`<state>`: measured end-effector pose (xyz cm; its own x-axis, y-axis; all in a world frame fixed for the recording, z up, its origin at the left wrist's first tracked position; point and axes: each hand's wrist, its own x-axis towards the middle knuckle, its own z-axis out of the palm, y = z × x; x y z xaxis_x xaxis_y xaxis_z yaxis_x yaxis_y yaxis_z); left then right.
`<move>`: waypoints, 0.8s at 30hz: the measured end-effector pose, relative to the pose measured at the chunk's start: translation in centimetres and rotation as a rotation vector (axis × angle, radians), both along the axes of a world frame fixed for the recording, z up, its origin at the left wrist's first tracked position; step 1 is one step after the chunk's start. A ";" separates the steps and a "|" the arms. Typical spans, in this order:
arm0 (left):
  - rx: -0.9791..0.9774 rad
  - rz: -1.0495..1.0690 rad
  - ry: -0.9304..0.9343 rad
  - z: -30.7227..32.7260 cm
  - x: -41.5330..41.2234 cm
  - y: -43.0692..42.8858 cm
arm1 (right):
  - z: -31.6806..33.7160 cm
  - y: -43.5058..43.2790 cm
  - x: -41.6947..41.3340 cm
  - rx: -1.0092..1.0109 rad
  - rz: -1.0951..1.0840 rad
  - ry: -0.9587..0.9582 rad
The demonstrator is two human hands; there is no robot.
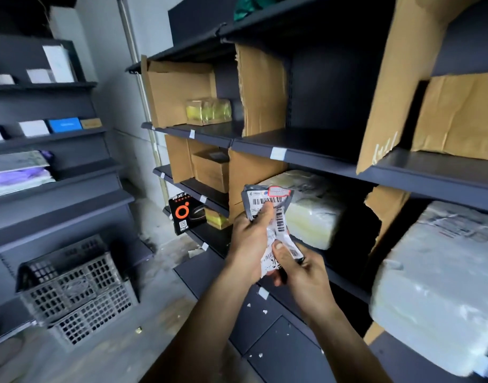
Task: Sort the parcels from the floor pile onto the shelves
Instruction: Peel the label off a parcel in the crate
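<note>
A small grey plastic mailer (273, 214) with a white barcode label is held upright in front of the dark shelving unit (306, 157). My left hand (249, 244) grips its left side, thumb across the label. My right hand (298, 268) pinches its lower end, thumb pressed on the label. Behind the mailer a large pale wrapped parcel (312, 214) lies on the lower shelf. The floor pile is out of sight.
Cardboard dividers (262, 89) split the shelves into bays. A big white wrapped parcel (442, 286) fills the bay at right. Grey plastic baskets (77, 288) stand on the floor at left. A black box with an orange ring (186, 214) leans on a low shelf. Left shelves hold small boxes.
</note>
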<state>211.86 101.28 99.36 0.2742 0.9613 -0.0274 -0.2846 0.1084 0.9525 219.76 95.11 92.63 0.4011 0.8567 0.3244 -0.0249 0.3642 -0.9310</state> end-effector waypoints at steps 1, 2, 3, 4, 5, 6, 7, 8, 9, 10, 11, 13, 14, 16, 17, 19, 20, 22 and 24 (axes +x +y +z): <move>0.000 -0.004 -0.011 -0.3 0.3 1.3 | -0.1 1.2 0.2 0.002 0.004 0.006; 0.003 -0.006 -0.015 -0.5 0.6 2.8 | 0.0 2.3 0.4 0.000 0.000 0.007; 0.009 -0.015 -0.023 -0.8 0.8 4.5 | 0.1 3.5 0.4 -0.005 -0.014 -0.005; 0.015 -0.038 -0.038 -0.9 1.0 6.1 | 0.3 4.7 0.4 -0.010 -0.034 -0.023; 0.020 -0.068 -0.053 -1.1 1.2 7.7 | 0.4 5.9 0.5 -0.014 -0.057 -0.035; 0.024 -0.099 -0.068 -1.2 1.5 9.3 | 0.6 7.1 0.5 -0.015 -0.080 -0.039; 0.029 -0.124 -0.089 -1.1 1.7 10.9 | 0.9 8.4 0.4 -0.008 -0.104 -0.045; 0.030 -0.153 -0.105 -0.8 2.0 12.3 | 1.2 9.7 0.4 -0.002 -0.128 -0.052; 0.028 -0.195 -0.113 -0.4 2.2 13.9 | 1.8 10.9 0.4 -0.003 -0.159 -0.048; 0.019 -0.250 -0.139 0.2 2.5 15.4 | 2.6 12.1 0.3 -0.002 -0.194 -0.033; 0.012 -0.301 -0.169 0.9 2.8 17.0 | 3.5 13.3 0.4 -0.003 -0.227 -0.019; 0.052 -0.377 -0.175 2.1 3.2 19.9 | 5.3 15.3 0.6 -0.007 -0.311 -0.011; 0.104 -0.396 -0.138 2.9 3.3 21.1 | 6.3 16.0 0.8 0.007 -0.360 -0.018; 0.261 -0.513 -0.080 4.3 3.5 23.1 | 8.4 17.3 1.1 0.056 -0.459 -0.038; 0.340 -0.584 -0.065 4.8 3.7 23.9 | 9.3 17.8 1.3 0.076 -0.510 -0.045; 0.433 -0.666 -0.074 5.8 3.8 24.8 | 10.5 18.5 1.6 0.101 -0.596 -0.072; 0.448 -0.690 -0.084 6.0 3.8 25.1 | 10.9 18.8 1.7 0.114 -0.621 -0.093; 0.472 -0.724 -0.094 6.0 3.8 25.8 | 11.3 19.3 1.8 0.131 -0.644 -0.131; 0.506 -0.713 -0.078 5.7 4.0 26.6 | 11.4 19.5 1.9 0.118 -0.651 -0.152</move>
<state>215.87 127.87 105.03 0.7978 0.4515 0.3996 -0.3761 -0.1454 0.9151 221.66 114.62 104.04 0.7657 0.4116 0.4943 0.3618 0.3598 -0.8601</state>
